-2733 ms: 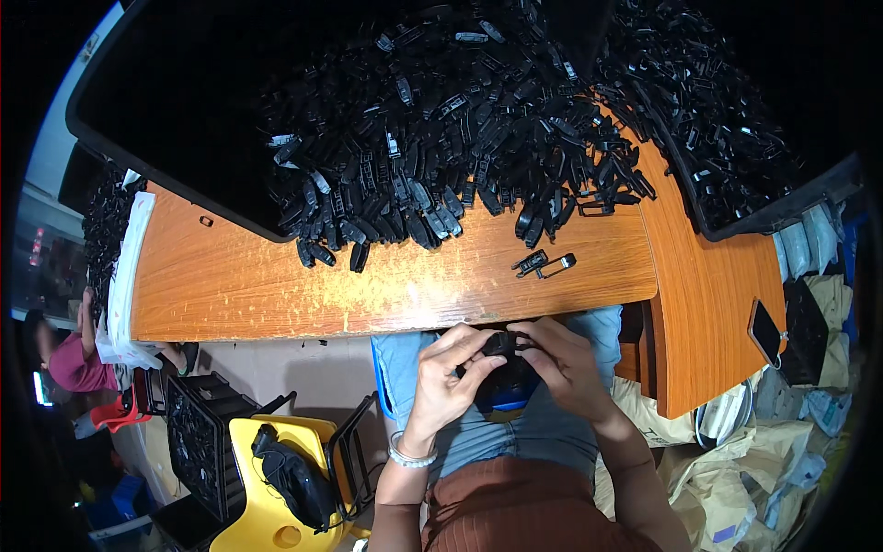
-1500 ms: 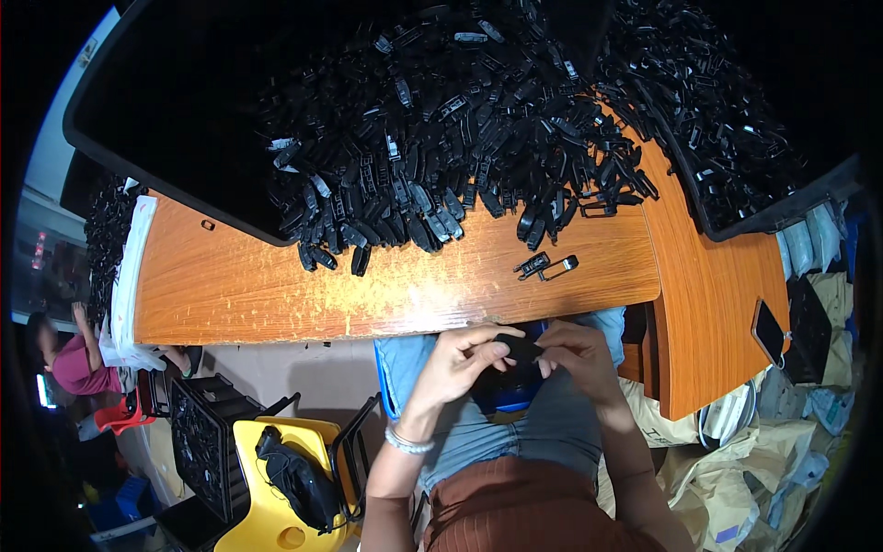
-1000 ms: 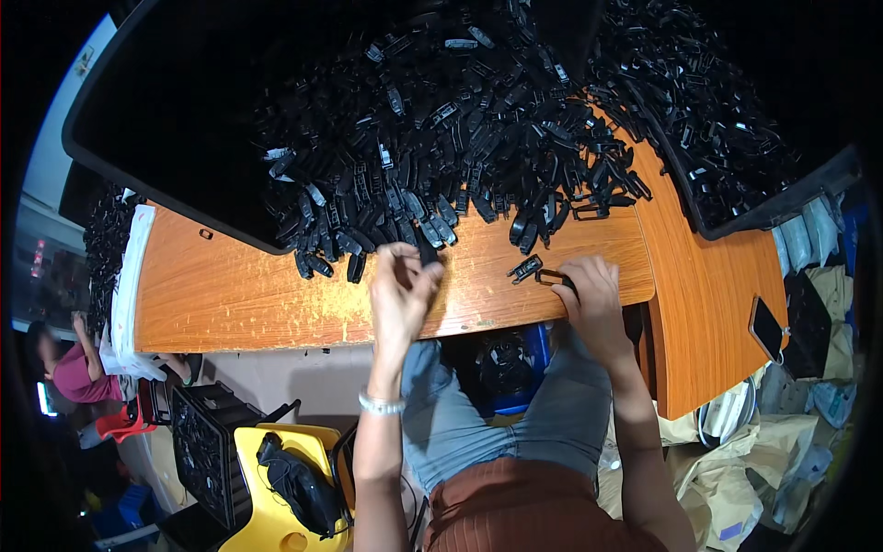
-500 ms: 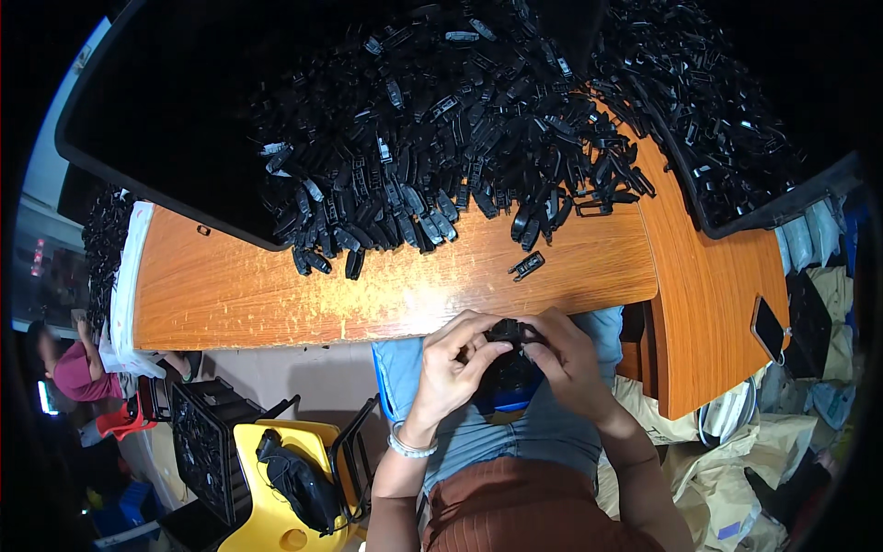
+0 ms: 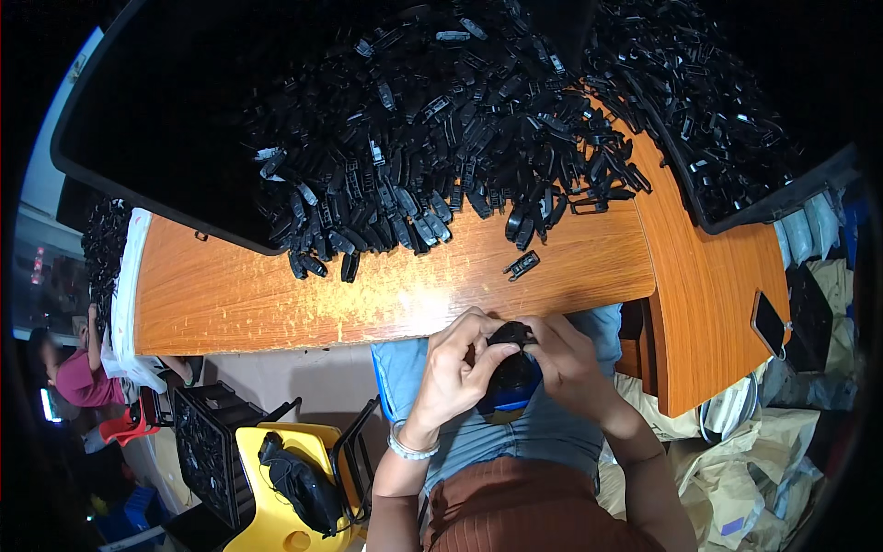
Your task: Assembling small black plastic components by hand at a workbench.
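Note:
My left hand [image 5: 452,366] and my right hand [image 5: 572,366] meet just in front of the table's near edge. Thumbs and fingers of both pinch a small black plastic part [image 5: 513,333], whose details are partly covered by the fingers. Beneath it, between my legs, sits a dark container with a blue edge [image 5: 511,405]. A single black clip-like part [image 5: 521,266] lies apart on the wooden table [image 5: 441,290]. Beyond it spreads a large heap of similar black plastic parts [image 5: 395,184], spilling from a big black tray [image 5: 166,198].
Another black bin [image 5: 754,216] of such parts stands at the right. A phone [image 5: 767,324] with a cable lies on the table's right side. At lower left, a yellow chair [image 5: 253,460] carries a black bag [image 5: 299,483]. Another person [image 5: 78,377] is at far left.
The black part between my hands has tilted, showing more of its dark surface. My fingers have shifted slightly around it, and the whole view has moved a little.

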{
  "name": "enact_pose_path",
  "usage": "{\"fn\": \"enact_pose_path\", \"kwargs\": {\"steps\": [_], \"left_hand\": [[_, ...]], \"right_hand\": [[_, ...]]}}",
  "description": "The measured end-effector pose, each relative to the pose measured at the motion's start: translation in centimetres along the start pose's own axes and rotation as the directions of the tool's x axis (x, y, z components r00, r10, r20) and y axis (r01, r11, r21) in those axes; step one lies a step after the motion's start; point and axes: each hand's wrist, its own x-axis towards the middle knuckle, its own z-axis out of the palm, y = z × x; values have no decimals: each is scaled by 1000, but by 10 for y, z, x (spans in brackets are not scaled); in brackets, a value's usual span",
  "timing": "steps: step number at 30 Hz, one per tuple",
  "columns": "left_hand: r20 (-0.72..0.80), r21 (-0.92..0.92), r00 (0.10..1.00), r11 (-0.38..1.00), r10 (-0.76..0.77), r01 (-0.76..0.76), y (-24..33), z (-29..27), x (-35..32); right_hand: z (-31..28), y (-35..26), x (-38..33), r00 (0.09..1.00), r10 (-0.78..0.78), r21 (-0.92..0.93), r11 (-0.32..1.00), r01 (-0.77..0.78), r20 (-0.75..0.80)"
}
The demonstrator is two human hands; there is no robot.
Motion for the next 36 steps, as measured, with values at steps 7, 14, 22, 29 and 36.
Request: {"fn": "enact_pose_path", "kwargs": {"steps": [7, 14, 22, 29, 36], "left_hand": [[-54, -211, 975, 957, -214, 198, 0, 21, -4], [189, -667, 935, 659, -299, 346, -23, 15, -13], [317, -650, 882, 597, -349, 470, -27, 18, -12], [-3, 240, 997, 968, -74, 72, -20, 23, 19], [69, 624, 986, 764, 154, -163, -44, 67, 72]], "right_hand": [[19, -2, -3, 959, 216, 168, 968, -185, -184], [25, 14, -19, 839, 536, 825, 434, -363, 88], [26, 39, -33, 872, 466, 818, 437, -374, 149], [-27, 118, 5, 794, 195, -182, 916, -357, -576], [-84, 247, 86, 657, 409, 43, 866, -498, -633]]}}
